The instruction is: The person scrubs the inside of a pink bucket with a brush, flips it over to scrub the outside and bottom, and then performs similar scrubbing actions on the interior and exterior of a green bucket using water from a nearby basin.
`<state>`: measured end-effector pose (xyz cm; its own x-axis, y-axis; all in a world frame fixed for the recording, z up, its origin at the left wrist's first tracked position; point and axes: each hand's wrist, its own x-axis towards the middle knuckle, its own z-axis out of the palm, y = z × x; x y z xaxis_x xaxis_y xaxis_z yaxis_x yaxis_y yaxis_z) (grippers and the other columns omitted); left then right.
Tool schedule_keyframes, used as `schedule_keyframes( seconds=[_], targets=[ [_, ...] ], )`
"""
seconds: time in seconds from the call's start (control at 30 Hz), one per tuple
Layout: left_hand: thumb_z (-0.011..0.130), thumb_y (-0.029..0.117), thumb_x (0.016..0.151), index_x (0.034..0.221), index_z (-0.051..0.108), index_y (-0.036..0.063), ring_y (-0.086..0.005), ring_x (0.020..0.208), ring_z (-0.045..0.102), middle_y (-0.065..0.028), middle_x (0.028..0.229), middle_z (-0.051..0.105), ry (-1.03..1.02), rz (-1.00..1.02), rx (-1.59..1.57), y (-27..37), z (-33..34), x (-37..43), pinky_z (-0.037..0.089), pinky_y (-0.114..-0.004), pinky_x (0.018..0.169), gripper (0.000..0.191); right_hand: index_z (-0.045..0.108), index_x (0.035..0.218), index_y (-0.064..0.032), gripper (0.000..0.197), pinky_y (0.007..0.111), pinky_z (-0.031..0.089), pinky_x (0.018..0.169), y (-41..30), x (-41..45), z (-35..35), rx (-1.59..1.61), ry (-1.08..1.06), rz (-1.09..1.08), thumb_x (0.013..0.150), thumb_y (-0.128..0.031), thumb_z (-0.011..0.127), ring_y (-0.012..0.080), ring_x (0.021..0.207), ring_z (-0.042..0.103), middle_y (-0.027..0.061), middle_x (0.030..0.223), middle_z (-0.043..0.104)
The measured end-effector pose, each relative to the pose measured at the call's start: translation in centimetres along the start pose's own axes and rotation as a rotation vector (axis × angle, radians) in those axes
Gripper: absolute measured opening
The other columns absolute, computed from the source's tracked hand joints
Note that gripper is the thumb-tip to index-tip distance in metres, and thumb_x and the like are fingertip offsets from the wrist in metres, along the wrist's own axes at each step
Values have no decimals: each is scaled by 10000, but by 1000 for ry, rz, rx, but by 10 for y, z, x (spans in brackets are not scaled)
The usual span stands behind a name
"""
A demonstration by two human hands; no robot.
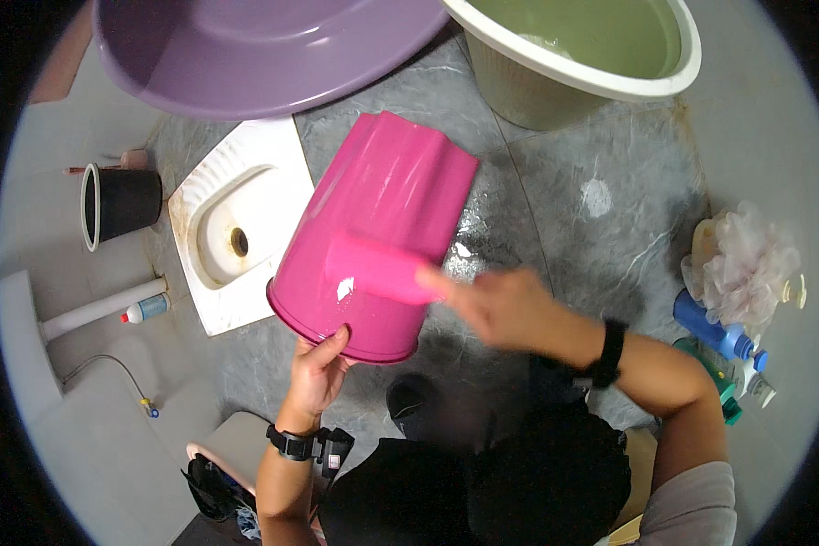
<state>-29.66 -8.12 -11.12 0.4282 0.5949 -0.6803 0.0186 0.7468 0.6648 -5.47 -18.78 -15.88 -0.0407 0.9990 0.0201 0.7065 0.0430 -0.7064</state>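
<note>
A glossy pink plastic bucket or bin [389, 191] is held tilted above the tiled floor, its rimmed end towards me. My left hand [319, 372] grips that rim, thumb on the outer side. My right hand [501, 304] holds a pink brush or scrubber [375, 267], blurred by motion, against the bucket's outer wall. What the pink tool's working face looks like is hidden. Wet patches shine on the grey floor [481, 225] just right of the bucket.
A purple basin [280, 82] and a white-rimmed tub of water [539, 89] stand at the far side. Left are a squat toilet [286, 205], a black bucket [130, 201] and a bottle [149, 308]. A mesh bath puff [747, 266] and pump bottles [703, 327] are at right.
</note>
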Motion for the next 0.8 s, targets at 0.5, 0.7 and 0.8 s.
schedule_keyframes(
  seconds=[0.5, 0.7, 0.8],
  targets=[
    [505, 119, 881, 1322, 314, 94, -244, 1110, 502, -89, 1265, 463, -18, -12, 62, -1, -13, 3, 467, -411, 862, 481, 412, 1311, -155, 441, 361, 494, 538, 33, 25, -2, 218, 302, 328, 874, -158, 473, 271, 584, 611, 171, 713, 597],
    [508, 110, 876, 1309, 325, 77, -241, 1085, 514, -92, 1232, 488, 24, 10, 48, -2, -5, 0, 459, -402, 871, 471, 395, 1327, -145, 467, 365, 491, 527, 33, 22, -7, 81, 50, 212, 869, -160, 491, 282, 556, 587, 152, 739, 608],
    [537, 101, 867, 1254, 392, 65, -207, 1019, 546, -79, 1148, 534, 11, 70, 60, -5, 4, 5, 473, -352, 821, 415, 423, 1310, -143, 447, 357, 493, 530, 39, 23, -1, 94, 226, 260, 868, -153, 493, 279, 539, 585, 148, 713, 611]
  ],
)
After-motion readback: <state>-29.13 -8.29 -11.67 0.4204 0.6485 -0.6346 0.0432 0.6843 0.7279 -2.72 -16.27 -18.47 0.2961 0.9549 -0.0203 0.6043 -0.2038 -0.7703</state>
